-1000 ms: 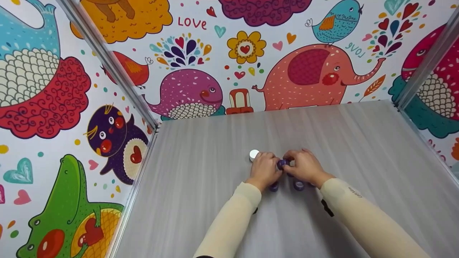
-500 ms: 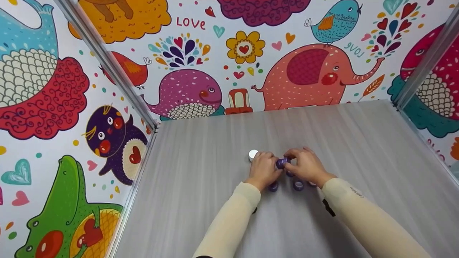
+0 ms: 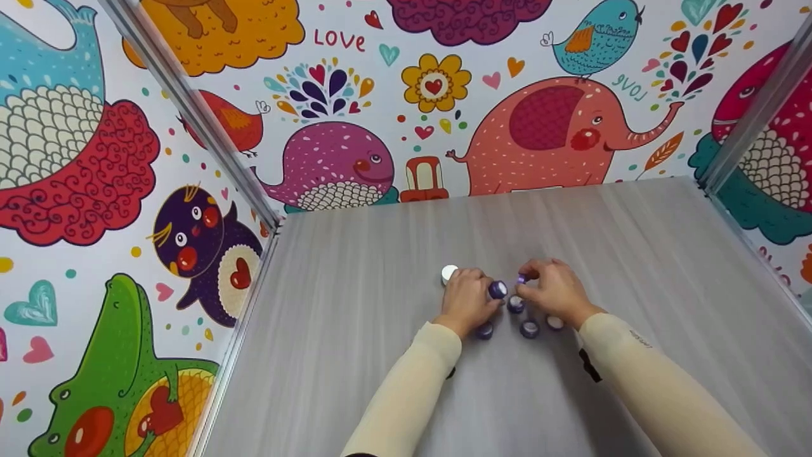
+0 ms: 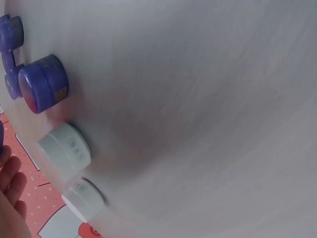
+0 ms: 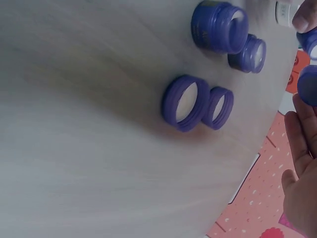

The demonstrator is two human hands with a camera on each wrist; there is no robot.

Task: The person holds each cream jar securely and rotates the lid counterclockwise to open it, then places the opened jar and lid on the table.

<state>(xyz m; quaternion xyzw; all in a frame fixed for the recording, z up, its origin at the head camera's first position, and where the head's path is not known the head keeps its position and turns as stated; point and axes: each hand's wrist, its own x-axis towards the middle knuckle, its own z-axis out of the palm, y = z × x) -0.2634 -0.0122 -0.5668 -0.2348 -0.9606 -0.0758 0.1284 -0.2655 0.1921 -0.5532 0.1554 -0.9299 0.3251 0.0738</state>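
— So, anything caught in the fingers?
— Yes. See, in the left hand [image 3: 469, 296], a small purple jar [image 3: 498, 290], gripped between thumb and bent fingers, parted only as wide as the jar itself; uncapped, pale opening tipped toward the right.
— And over in the right hand [image 3: 554, 289]?
— Pinched at the fingertips, a purple lid [image 5: 308, 85], with thumb and fingers drawn in to its edges. Held near the jar, but apart from it.
— Lower down?
— On the grey wood-grain tabletop [image 3: 342, 343], find two uncapped purple jars [image 5: 220, 27], upright, close together. Just beside, two purple screw lids [image 5: 185, 102], hollow side up; cannot tell whether touching.
— Around the left wrist?
— Notice a capped purple jar [image 4: 43, 83] and, farther along, two white jars [image 4: 64, 148] with dark print on the sides.
— Beyond that?
— Cream sleeves [image 3: 406, 387] on both forearms; past the tabletop, a bright cartoon wall [image 3: 438, 143] with an elephant, a whale and a yellow flower.
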